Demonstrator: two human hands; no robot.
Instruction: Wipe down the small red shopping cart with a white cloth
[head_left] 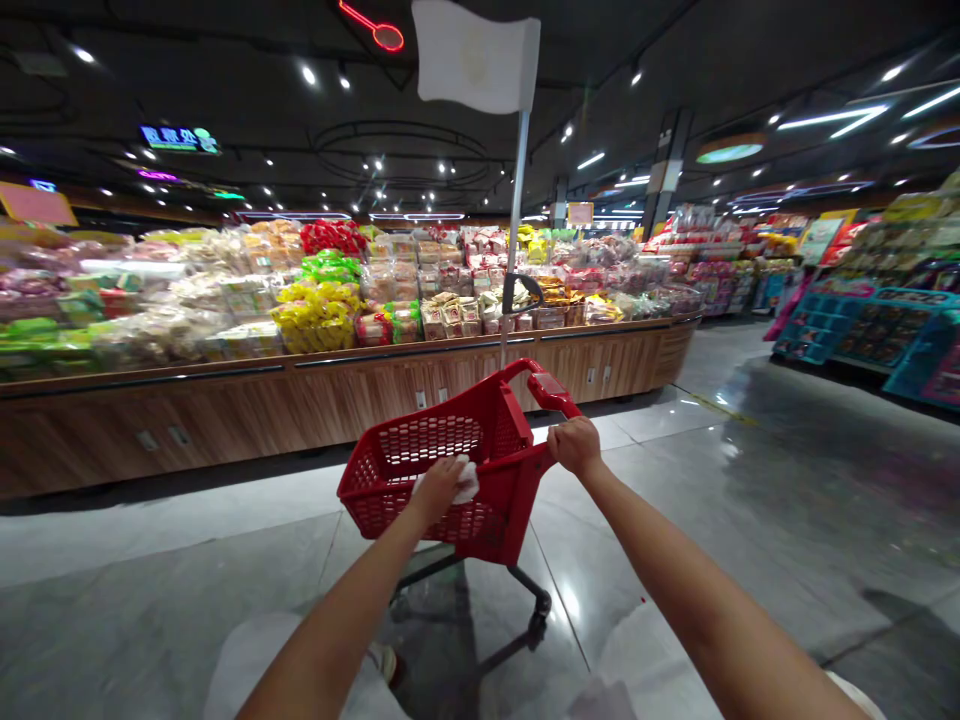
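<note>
On my head-camera feed: 2 bare forearms reach toward a red plastic shopping trolley (pixel 510 500), its mesh-walled basket riding on a dark wheeled frame, directly ahead of me and just in front of the wearer's legs. The left hand (pixel 439 490) is closed over a crumpled white wad of tissue or cloth (pixel 468 482) at the basket's mesh. The right hand (pixel 576 446) is clamped on the basket's rim, just below the red handle (pixel 551 390). A thin pole (pixel 515 210) carrying a white flag (pixel 476 55) rises beyond the basket. Beyond, a wood-fronted display counter (pixel 300 425) holds bagged snacks (pixel 315 315).
</note>
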